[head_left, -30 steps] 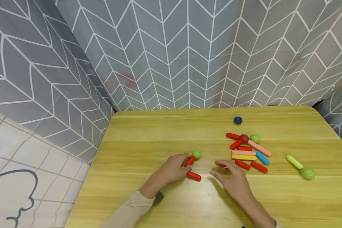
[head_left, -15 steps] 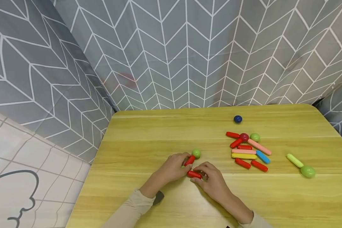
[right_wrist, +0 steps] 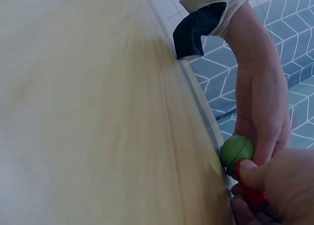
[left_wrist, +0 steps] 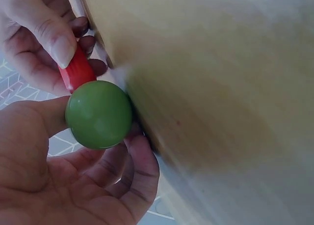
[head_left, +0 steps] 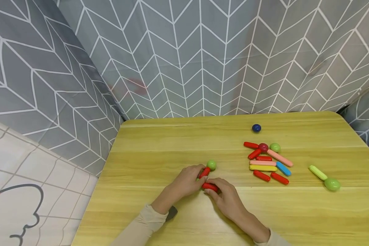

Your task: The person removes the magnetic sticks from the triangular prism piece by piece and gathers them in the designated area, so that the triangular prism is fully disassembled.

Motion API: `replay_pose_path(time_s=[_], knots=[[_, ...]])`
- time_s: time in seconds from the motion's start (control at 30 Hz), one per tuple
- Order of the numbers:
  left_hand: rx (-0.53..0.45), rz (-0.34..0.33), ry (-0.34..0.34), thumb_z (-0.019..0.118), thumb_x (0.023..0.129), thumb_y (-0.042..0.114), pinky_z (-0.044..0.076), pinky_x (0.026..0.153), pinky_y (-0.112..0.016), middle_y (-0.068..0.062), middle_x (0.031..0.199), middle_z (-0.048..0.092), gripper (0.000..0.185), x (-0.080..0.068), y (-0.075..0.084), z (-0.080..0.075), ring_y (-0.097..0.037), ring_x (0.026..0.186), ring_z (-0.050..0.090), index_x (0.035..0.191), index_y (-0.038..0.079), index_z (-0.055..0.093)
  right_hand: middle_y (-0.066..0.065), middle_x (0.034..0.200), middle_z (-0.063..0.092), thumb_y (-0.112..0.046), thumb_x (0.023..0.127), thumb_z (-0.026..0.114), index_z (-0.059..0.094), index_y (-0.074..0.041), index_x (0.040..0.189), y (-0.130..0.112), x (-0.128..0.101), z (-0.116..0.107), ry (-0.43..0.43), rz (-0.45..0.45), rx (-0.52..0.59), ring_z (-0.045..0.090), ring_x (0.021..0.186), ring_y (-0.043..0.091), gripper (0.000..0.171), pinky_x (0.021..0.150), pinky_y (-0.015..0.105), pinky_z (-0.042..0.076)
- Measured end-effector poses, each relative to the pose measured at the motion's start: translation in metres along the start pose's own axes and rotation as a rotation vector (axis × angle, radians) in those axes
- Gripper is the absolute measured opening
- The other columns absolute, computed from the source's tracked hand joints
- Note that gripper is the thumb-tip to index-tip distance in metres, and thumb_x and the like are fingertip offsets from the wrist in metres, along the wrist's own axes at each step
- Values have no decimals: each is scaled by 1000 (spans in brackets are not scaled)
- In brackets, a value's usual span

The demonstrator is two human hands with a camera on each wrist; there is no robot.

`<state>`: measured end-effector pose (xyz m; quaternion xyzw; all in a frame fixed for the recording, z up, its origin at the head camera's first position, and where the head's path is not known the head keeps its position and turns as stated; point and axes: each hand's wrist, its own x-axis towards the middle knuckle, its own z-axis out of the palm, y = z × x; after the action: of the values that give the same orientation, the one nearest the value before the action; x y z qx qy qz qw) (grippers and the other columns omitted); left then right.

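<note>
My left hand [head_left: 187,181] grips a glossy green ball [left_wrist: 98,114] between thumb and curled fingers; in the head view the fingers hide most of it. A short red stick [head_left: 204,172] runs from beside those fingers to a second green ball [head_left: 211,165] lying on the table. My right hand [head_left: 227,196] pinches another red stick [head_left: 209,187] between thumb and fingers. In the left wrist view this stick's end is right at the gripped ball. From the right wrist view, the same ball [right_wrist: 236,150] shows a seam line, close to the right thumb.
Right of the hands lies a cluster of red, pink, yellow [head_left: 262,168] and blue sticks [head_left: 283,169], with a dark red ball [head_left: 263,147] and a green ball [head_left: 275,147]. A blue ball [head_left: 256,128] sits farther back. A lime stick [head_left: 318,173] meets a green ball [head_left: 332,184] at far right.
My right hand has moved left from beside the cluster, taken hold of the loose red stick and brought it slightly toward the left hand's ball. The left hand has stayed in place.
</note>
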<state>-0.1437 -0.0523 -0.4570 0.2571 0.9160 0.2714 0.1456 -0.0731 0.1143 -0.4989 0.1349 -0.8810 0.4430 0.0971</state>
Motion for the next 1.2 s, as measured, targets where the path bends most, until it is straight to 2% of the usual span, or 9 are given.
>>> replay_pose_path(time_s=[0.17, 0.43, 0.77, 0.97, 1.2], knots=[[13, 0, 5, 61, 101, 21, 45, 71, -22, -2, 99, 67, 30, 0, 0, 0, -12, 81, 53, 126, 5, 62, -1, 102, 77, -7, 83, 78, 76, -10, 110, 1, -2, 1, 30, -48, -4, 71, 94, 12, 27, 78, 26, 58], [21, 0, -4, 60, 101, 21, 47, 75, -23, -4, 105, 69, 34, 0, 0, -1, -12, 84, 55, 130, 4, 60, 0, 104, 78, -7, 84, 77, 76, -9, 111, 3, -1, 1, 34, -100, 10, 70, 92, 11, 27, 78, 25, 58], [52, 3, -13, 60, 101, 23, 42, 68, -20, 2, 92, 61, 33, 3, -1, 0, -11, 78, 51, 129, 6, 60, -5, 103, 77, -9, 83, 78, 77, -15, 110, 4, 0, -2, -16, -162, 15, 69, 96, 10, 28, 81, 26, 58], [65, 10, -8, 59, 101, 24, 44, 72, -22, 2, 96, 64, 32, 2, 0, 1, -11, 81, 52, 129, 8, 61, -6, 102, 77, -7, 82, 79, 77, -14, 107, 8, -2, -7, 2, -140, 20, 68, 94, 10, 26, 79, 24, 58], [80, 5, 4, 60, 101, 24, 47, 76, -25, -1, 102, 68, 32, 2, 1, 1, -12, 85, 55, 129, 8, 62, -7, 99, 75, -6, 81, 81, 77, -15, 103, 19, -8, -28, 58, -4, -34, 67, 89, 6, 25, 74, 21, 57]])
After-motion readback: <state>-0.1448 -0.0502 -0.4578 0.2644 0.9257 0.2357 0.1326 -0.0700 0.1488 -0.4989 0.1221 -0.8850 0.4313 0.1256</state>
